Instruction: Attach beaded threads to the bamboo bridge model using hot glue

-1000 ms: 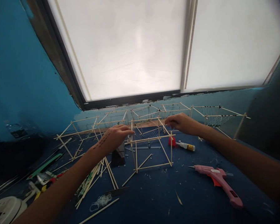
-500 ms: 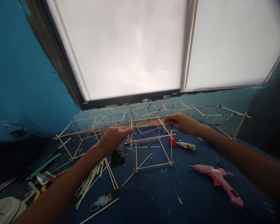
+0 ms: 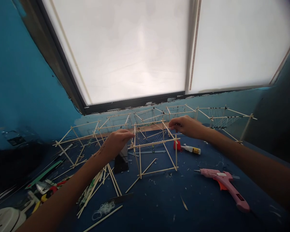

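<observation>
A box-shaped frame of thin wooden sticks [image 3: 157,171] stands on the dark blue table, with fine clear strands [image 3: 149,138] running across its upper part. At the frame's left upper bar is my left hand [image 3: 118,141], its thumb and fingers pressed together near the stick. My right hand [image 3: 183,125] is closed in a pinch beside the right upper bar. Whatever lies between the fingertips of either hand is too small to make out. A loose stick [image 3: 132,185] leans out from the frame's lower left corner. Just behind my left hand lies a dark phone [image 3: 121,162].
More stick frames [image 3: 70,129] line the wall below the window. On the right are a pink glue gun [image 3: 228,183] and a small white glue bottle [image 3: 192,149] with a red cap [image 3: 177,145]. Loose sticks [image 3: 93,190], clear bands [image 3: 105,209] and pliers [image 3: 44,190] lie on the left.
The view has shifted slightly, so everything sits a little further left. Both hands keep their places at the frame's upper bars, with closed fingers.
</observation>
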The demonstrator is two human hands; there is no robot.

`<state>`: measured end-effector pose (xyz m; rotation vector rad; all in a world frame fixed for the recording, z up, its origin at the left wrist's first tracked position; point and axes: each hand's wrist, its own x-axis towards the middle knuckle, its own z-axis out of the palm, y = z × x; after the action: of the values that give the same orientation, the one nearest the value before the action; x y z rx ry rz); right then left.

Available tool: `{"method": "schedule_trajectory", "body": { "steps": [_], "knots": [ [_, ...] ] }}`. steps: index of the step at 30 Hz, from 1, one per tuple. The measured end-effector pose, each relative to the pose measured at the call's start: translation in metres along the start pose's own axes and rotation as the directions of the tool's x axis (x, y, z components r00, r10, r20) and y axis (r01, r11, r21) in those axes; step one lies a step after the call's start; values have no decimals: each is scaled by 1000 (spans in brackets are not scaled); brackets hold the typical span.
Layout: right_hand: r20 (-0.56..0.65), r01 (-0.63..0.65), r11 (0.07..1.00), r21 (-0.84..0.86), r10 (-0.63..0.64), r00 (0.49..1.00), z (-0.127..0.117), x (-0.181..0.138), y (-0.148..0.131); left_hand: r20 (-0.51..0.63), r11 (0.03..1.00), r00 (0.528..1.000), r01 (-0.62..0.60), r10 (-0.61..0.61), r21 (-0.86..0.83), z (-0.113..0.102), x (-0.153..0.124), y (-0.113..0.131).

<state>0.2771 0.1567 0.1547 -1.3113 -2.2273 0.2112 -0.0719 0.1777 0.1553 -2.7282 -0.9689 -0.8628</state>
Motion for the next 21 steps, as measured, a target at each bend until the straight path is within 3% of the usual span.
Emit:
{"method": "schedule_trajectory", "body": {
  "steps": [11,21],
  "knots": [
    [-20,22,999,-25,-22,1000,-3,3,5,18,939,969,-242,245,246,5,1,-8],
    [18,15,1000,-22,-14,1000,0,-3,7,-8,963,991,-126,132,237,5,0,0]
  ]
}}
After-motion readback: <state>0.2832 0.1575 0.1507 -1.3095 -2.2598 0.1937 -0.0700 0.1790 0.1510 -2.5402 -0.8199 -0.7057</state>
